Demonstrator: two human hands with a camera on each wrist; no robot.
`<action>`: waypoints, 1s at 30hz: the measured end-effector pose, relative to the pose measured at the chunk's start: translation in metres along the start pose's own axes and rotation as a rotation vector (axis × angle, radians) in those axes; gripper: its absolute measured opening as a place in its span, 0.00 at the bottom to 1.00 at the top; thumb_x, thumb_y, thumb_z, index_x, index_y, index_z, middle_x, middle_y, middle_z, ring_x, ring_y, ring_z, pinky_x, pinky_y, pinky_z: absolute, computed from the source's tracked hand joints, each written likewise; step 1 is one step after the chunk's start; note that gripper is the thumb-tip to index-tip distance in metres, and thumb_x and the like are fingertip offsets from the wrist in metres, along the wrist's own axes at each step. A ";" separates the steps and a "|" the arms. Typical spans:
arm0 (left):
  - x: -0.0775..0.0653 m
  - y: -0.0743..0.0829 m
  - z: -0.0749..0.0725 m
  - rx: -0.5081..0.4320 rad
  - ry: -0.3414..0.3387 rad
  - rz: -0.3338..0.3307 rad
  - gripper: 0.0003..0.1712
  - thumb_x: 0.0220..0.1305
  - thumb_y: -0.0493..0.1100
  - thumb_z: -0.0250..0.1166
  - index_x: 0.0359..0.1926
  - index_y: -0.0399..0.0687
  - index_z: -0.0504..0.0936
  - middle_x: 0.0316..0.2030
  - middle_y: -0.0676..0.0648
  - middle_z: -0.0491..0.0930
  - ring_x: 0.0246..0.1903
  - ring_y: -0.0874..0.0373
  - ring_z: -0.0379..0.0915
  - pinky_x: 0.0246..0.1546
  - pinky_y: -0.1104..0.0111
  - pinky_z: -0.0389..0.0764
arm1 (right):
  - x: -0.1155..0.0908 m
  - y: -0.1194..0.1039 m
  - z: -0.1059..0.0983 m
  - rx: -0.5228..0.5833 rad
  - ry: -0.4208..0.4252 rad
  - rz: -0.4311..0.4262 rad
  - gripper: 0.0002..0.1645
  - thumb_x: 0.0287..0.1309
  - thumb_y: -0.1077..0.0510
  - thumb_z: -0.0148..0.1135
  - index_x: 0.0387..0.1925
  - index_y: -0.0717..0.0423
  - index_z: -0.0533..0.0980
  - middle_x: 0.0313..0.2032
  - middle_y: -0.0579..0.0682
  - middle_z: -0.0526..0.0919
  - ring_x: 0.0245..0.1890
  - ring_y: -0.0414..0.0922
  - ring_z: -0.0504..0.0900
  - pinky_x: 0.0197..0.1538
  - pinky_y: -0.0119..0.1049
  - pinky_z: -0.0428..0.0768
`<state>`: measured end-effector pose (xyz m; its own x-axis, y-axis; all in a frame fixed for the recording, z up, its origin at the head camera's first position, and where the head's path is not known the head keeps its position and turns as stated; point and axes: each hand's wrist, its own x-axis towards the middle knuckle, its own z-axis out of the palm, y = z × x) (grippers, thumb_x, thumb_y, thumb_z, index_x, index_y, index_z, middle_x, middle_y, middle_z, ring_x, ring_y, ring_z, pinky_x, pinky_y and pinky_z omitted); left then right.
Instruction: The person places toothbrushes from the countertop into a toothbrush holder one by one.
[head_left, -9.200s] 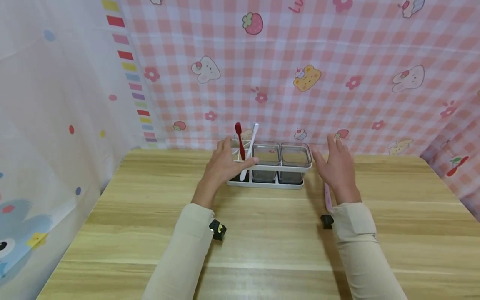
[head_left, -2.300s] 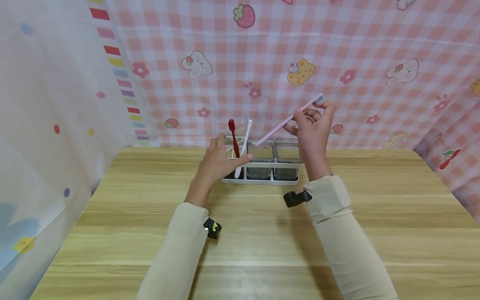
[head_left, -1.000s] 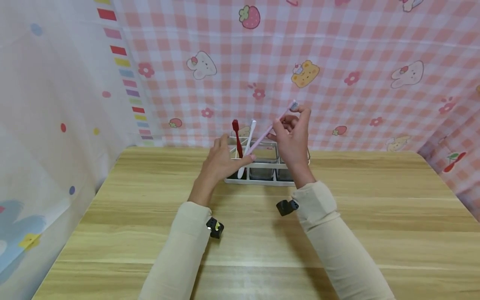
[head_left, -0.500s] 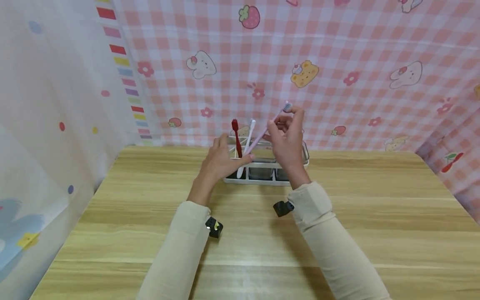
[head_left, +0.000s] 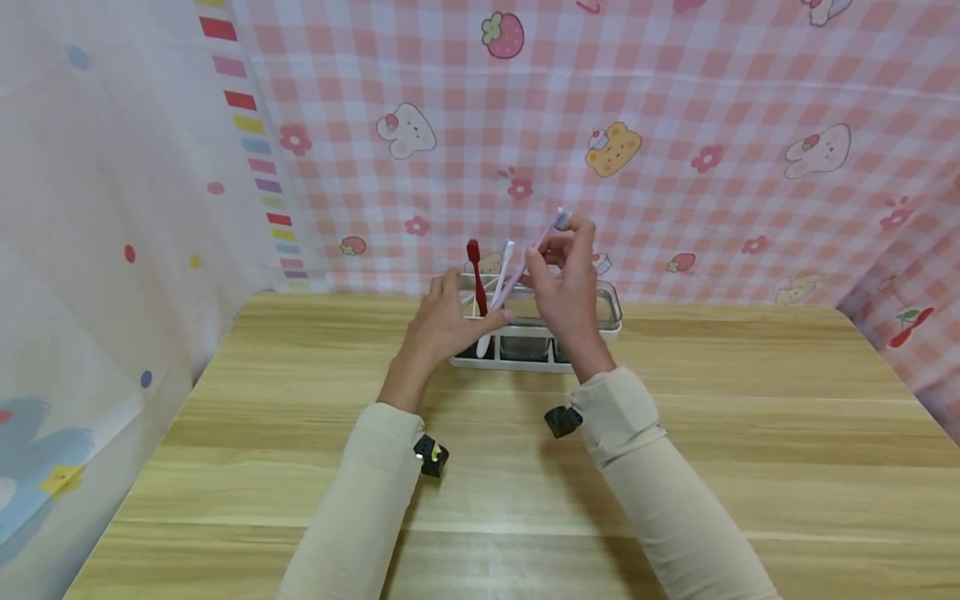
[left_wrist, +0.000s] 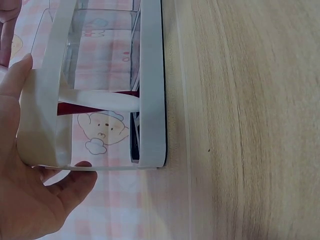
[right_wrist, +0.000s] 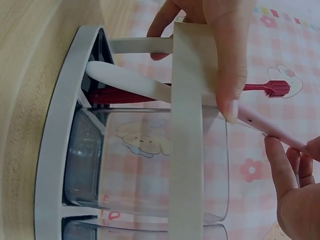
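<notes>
My left hand (head_left: 435,329) grips the left end of a white toothbrush holder (head_left: 551,332), with the thumb over its front upper rail. A red toothbrush (head_left: 477,275) and a white toothbrush (head_left: 505,268) lean in the left compartment, heads up. My right hand (head_left: 567,292) pinches a pink toothbrush (head_left: 519,275), tilted with its bristles at the upper right. The lower end of its handle is at the left compartment, behind my left thumb; that tip is hidden. In the right wrist view, the pink toothbrush (right_wrist: 272,131) passes close by the left thumb.
Two clear cups fill the other compartments; one clear cup (right_wrist: 82,160) shows beside the brushes. The holder stands near the back of a wooden table (head_left: 480,492), before a pink checked cloth (head_left: 637,83). A white dotted cloth (head_left: 150,167) hangs at the left.
The pink toothbrush lay on the table to the right; my right hand has picked it up and carried it left to the holder, tilting it steeper. My left hand has kept its hold.
</notes>
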<state>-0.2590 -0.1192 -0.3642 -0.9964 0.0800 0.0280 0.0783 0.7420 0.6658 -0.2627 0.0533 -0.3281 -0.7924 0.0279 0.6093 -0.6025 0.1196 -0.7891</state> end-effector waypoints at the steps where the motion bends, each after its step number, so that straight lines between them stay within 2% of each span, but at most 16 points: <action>1: 0.000 0.000 0.000 0.000 0.000 0.000 0.69 0.53 0.79 0.64 0.80 0.44 0.45 0.76 0.38 0.51 0.73 0.38 0.54 0.64 0.41 0.66 | 0.000 0.001 0.001 -0.001 -0.004 0.000 0.20 0.69 0.71 0.55 0.57 0.62 0.59 0.39 0.57 0.75 0.41 0.61 0.79 0.36 0.35 0.86; 9: 0.000 0.001 0.001 -0.012 0.000 0.000 0.67 0.54 0.77 0.65 0.80 0.45 0.46 0.75 0.39 0.54 0.71 0.39 0.57 0.63 0.41 0.68 | -0.005 0.003 0.006 -0.038 -0.042 0.002 0.20 0.70 0.71 0.55 0.57 0.61 0.59 0.39 0.58 0.75 0.40 0.57 0.80 0.38 0.43 0.87; 16: 0.001 0.001 -0.001 -0.003 0.002 0.001 0.67 0.55 0.76 0.65 0.80 0.44 0.46 0.75 0.38 0.53 0.71 0.40 0.56 0.64 0.42 0.68 | -0.006 0.004 0.010 -0.052 -0.062 0.005 0.22 0.70 0.71 0.55 0.59 0.62 0.59 0.41 0.61 0.76 0.41 0.58 0.81 0.40 0.50 0.87; 24: 0.001 0.000 0.000 -0.005 0.005 -0.003 0.67 0.54 0.77 0.65 0.80 0.45 0.46 0.75 0.39 0.54 0.70 0.40 0.57 0.63 0.42 0.69 | -0.009 0.009 0.013 -0.141 -0.092 -0.018 0.21 0.70 0.70 0.56 0.58 0.64 0.59 0.40 0.60 0.75 0.41 0.51 0.80 0.38 0.43 0.87; 30: 0.000 0.000 0.000 -0.005 0.007 0.004 0.69 0.53 0.78 0.65 0.80 0.44 0.46 0.74 0.38 0.54 0.70 0.40 0.58 0.62 0.42 0.70 | -0.011 0.009 0.015 -0.196 -0.111 -0.034 0.20 0.71 0.68 0.55 0.58 0.64 0.59 0.40 0.61 0.76 0.41 0.53 0.81 0.38 0.46 0.86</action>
<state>-0.2594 -0.1197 -0.3641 -0.9963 0.0784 0.0362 0.0824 0.7386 0.6691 -0.2609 0.0395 -0.3430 -0.7844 -0.0877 0.6140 -0.6074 0.3095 -0.7317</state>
